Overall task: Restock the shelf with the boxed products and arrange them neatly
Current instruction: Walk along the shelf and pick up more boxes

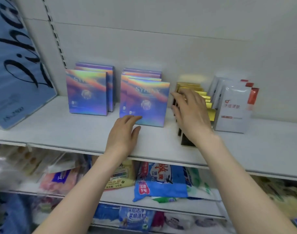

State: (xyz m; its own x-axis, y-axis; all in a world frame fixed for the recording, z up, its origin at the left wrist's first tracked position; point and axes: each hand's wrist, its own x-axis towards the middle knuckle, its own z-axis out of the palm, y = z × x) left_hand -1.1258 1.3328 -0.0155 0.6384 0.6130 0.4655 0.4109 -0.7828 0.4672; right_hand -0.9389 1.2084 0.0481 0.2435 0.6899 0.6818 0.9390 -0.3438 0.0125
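Gold boxes (210,112) under R hand (191,114), L hand (122,134) touches purple box (147,102), fingers (177,95) all straight.

The white shelf board (60,129) is bare along its front strip, broken only where the left hand (122,132) lies before the middle group of iridescent boxes (147,100). A leaning blue sign panel (14,73) closes the far left end. Bare board lies between it and the left pair of upright iridescent boxes (87,93). An open gap parts the two iridescent groups. The slot between the middle group and the row of gold-and-black boxes (207,100) is tight, and the right hand (190,112) fills it. White pouches with red corners (234,108) stand just beside the gold row, with bare board to their right. Above everything, open space reaches the white back wall (161,48).
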